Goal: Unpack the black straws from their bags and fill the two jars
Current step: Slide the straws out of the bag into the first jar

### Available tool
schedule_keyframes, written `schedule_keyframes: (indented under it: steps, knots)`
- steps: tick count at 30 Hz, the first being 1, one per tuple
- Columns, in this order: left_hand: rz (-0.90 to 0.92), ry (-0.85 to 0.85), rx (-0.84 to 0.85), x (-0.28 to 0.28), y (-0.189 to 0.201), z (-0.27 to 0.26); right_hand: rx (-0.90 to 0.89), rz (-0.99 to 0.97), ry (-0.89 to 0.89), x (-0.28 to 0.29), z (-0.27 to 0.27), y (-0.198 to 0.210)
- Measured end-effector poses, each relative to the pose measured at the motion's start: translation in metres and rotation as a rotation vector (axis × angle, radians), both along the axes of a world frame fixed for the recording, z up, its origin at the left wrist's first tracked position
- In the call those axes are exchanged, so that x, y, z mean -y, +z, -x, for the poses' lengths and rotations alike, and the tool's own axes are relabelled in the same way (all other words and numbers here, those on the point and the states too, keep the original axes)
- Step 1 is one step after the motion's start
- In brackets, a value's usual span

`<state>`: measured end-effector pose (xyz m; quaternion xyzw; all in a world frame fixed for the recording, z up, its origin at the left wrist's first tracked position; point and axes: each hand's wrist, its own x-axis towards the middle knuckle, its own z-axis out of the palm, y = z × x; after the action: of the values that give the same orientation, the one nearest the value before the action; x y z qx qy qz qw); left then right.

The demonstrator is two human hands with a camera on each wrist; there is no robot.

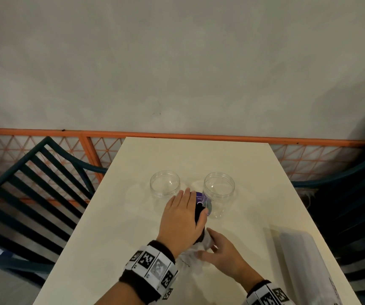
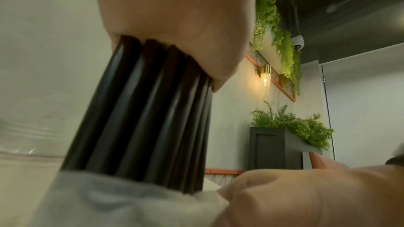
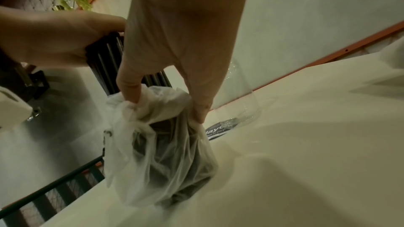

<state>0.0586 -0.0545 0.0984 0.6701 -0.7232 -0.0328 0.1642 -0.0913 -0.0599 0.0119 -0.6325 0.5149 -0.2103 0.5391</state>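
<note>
Glossy black plastic straws [image 2: 140, 110] in a thin translucent plastic bag [image 3: 157, 153].

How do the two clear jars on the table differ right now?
The left jar stands clear of the bundle, while the right jar has the purple label showing against its near-left wall. The left hand lies nearer the left jar. Both are open, upright and empty.
</note>
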Motion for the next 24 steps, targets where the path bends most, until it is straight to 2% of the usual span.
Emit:
schedule_keyframes:
  steps: [6,9,13,16,19,22,24]
  knots:
    - [0.097,-0.127,0.002,-0.005,0.004,0.002,-0.048,0.029,0.063,0.003,-0.001,0.014]
    - [0.116,-0.115,-0.051,-0.003,0.003,-0.004,-0.025,0.003,0.026,0.001,-0.002,0.007]
    - [0.155,-0.105,-0.160,-0.003,0.000,-0.011,-0.033,0.099,-0.011,-0.002,-0.007,0.004]
    - [0.212,-0.059,-0.299,-0.006,0.001,-0.021,-0.039,0.195,-0.097,-0.005,-0.010,0.014]
    - [0.249,-0.017,-0.508,-0.008,0.011,-0.038,-0.002,0.322,-0.219,-0.001,-0.008,0.036]
    - [0.265,-0.016,-0.698,-0.007,0.025,-0.052,0.045,0.481,-0.216,0.007,-0.006,0.066]
    - [0.269,-0.025,-0.772,-0.002,0.031,-0.061,-0.058,0.631,-0.177,0.017,-0.007,0.091]
